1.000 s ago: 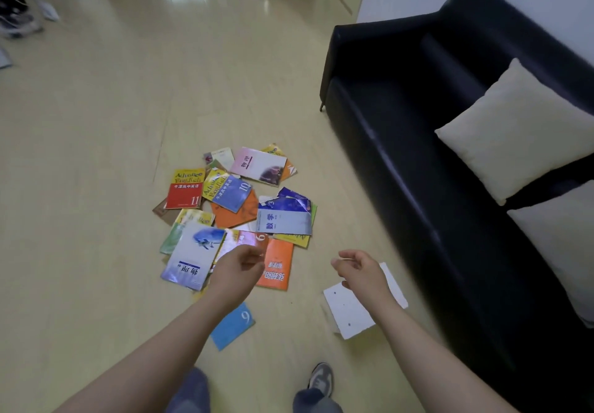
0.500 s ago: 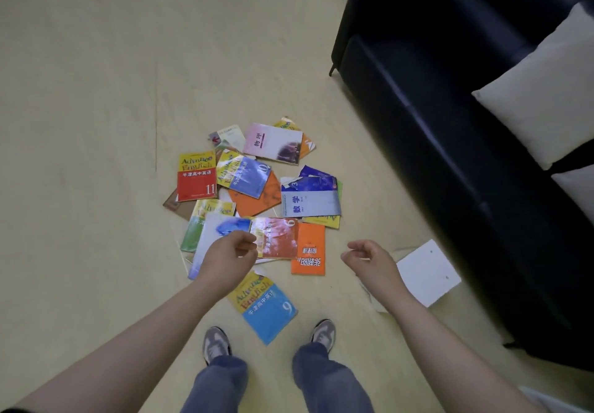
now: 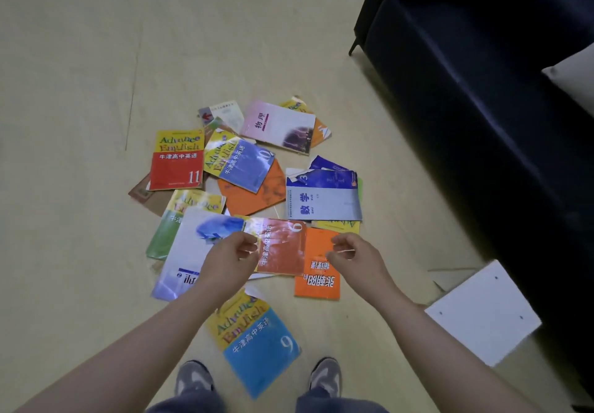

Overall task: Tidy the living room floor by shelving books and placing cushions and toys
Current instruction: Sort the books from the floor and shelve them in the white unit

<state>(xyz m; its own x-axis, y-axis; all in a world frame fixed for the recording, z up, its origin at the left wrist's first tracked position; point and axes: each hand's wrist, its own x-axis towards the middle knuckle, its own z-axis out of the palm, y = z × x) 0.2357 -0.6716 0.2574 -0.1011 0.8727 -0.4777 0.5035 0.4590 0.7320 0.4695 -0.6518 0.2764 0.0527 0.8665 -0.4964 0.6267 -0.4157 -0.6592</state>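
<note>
Several paperback books lie scattered and overlapping on the pale floor, among them a red "Advance English 11" [image 3: 176, 162], a pink-white one [image 3: 278, 125], a blue-grey one [image 3: 323, 197] and a blue "9" [image 3: 257, 342] near my feet. My left hand [image 3: 229, 261] hovers over a blue-white book [image 3: 186, 252] and a red "6" book [image 3: 281, 247], fingers loosely curled, holding nothing. My right hand [image 3: 355, 256] hovers over an orange book [image 3: 318, 272], also loosely curled and empty. I cannot tell if either hand touches a book.
A dark sofa [image 3: 482, 107] runs along the right, with a pale cushion [image 3: 575, 75] on its seat. A white flat board [image 3: 482, 313] lies on the floor by the sofa's front. My shoes [image 3: 326, 375] stand just behind the pile. Bare floor extends left and ahead.
The view has tilted down and closer to the pile. Both hands have come nearer together over the front books, and the right hand has moved left from the white board to above the orange book.
</note>
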